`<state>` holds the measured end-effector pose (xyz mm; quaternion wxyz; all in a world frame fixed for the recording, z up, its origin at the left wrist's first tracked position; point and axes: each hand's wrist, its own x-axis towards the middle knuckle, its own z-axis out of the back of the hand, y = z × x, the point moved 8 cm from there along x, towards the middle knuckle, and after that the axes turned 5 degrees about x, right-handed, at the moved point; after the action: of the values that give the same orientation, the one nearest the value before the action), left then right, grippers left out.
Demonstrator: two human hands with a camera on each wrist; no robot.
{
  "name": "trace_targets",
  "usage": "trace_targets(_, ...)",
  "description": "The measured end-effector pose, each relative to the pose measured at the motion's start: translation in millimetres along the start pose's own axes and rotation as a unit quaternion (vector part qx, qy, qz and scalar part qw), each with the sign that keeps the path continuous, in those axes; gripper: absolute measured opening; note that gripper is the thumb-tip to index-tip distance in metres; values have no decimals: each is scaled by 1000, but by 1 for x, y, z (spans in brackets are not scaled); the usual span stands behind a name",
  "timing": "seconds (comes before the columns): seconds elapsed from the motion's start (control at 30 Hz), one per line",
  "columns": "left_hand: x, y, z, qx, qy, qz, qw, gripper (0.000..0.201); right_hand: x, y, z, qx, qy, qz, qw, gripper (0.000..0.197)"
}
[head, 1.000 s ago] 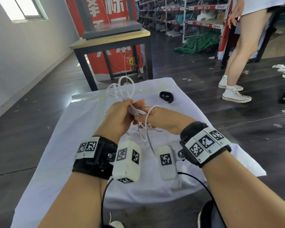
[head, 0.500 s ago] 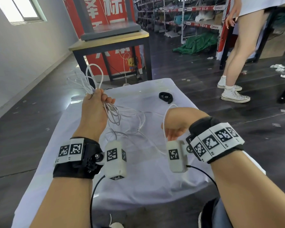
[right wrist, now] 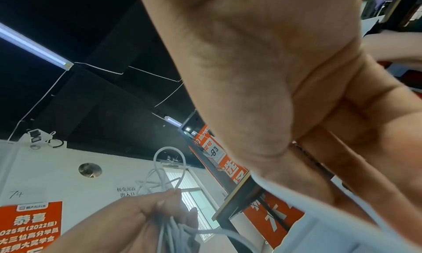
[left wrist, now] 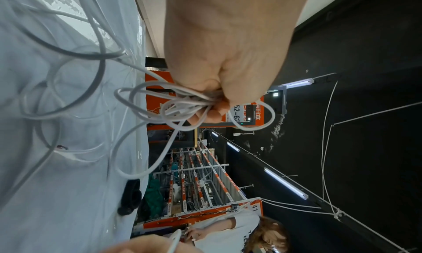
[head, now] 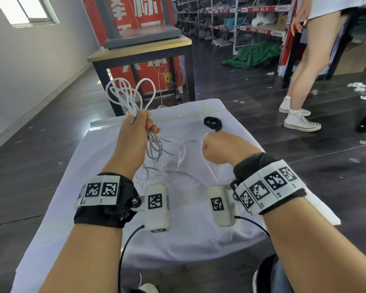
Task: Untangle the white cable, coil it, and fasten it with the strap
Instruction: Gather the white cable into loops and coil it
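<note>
My left hand (head: 145, 123) is raised over the white cloth and grips a bundle of the white cable (head: 129, 94). Its loops fan out above the fist, and more strands hang down onto the cloth. In the left wrist view the fingers (left wrist: 213, 110) are curled tightly round the gathered cable (left wrist: 175, 105). My right hand (head: 208, 147) is curled to the right and holds one strand that arcs beside it. The right wrist view shows the cable (right wrist: 280, 192) running under my palm. The black strap (head: 213, 123) lies on the cloth just beyond my right hand.
The white cloth (head: 199, 240) covers a narrow table with dark floor on both sides. A wooden-topped table with black legs (head: 142, 52) stands just beyond the far edge. A person in white sneakers (head: 300, 121) stands at the right.
My hands were together on the cable and have pulled apart. The left hand lifted the bundle up and to the left, and the right drew a strand out to the right.
</note>
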<state>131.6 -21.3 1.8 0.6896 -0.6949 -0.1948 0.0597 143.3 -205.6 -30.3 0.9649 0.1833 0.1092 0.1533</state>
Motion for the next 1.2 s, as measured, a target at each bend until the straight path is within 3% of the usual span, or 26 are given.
trace_targets(0.07, -2, 2, -4, 33, 21, 1, 999, 25, -2, -5, -1, 21, 18, -40, 999, 23)
trace_targets(0.1, -4, 3, -7, 45, 32, 2, 999, 25, -3, -5, 4, 27, -6, -49, 998, 22)
trace_targets(0.17, -7, 4, -12, 63, 49, 9, 997, 23, -5, -2, 28, 33, -125, -43, 991, 14)
trace_targets(0.23, -8, 5, -18, 85, 67, 10, 994, 21, -13, 1, 52, 73, -255, -16, 964, 11)
trace_targets(0.3, -11, 6, -23, 108, 92, 7, 990, 19, -19, 6, 64, 146, -332, 44, 931, 7)
trace_targets(0.33, -12, 8, -26, 120, 105, 6, 987, 20, -18, 9, 64, 186, -335, 75, 920, 9)
trace_targets(0.4, -14, 12, -31, 147, 131, 6, 980, 22, -13, 16, 57, 266, -288, 119, 912, 19)
trace_targets(0.53, -23, 12, -43, 190, 195, 2, 962, 22, 0, 25, 36, 337, -184, 133, 914, 35)
trace_targets(0.73, -39, 17, -55, 321, 300, -11, 898, 30, 0, 20, 35, 325, -174, 139, 919, 37)
trace_targets(0.87, -45, 24, -61, 292, 337, 28, 895, 32, 2, 17, 34, 349, -187, 126, 910, 37)
trace_targets(0.93, -42, 21, -60, 232, 311, 32, 921, 34, 3, 17, 26, 459, -132, 114, 871, 34)
trace_targets(1.0, -31, 15, -50, 148, 228, 42, 961, 33, 2, 23, 13, 547, -43, 95, 831, 36)
trace_targets(1.1, -19, 9, -33, -49, 118, 97, 987, 30, 4, 30, -3, 514, 30, 100, 851, 51)
trace_targets(1.2, -17, 8, -32, -201, 87, 126, 968, 29, 1, 41, -9, 478, 60, 130, 866, 52)
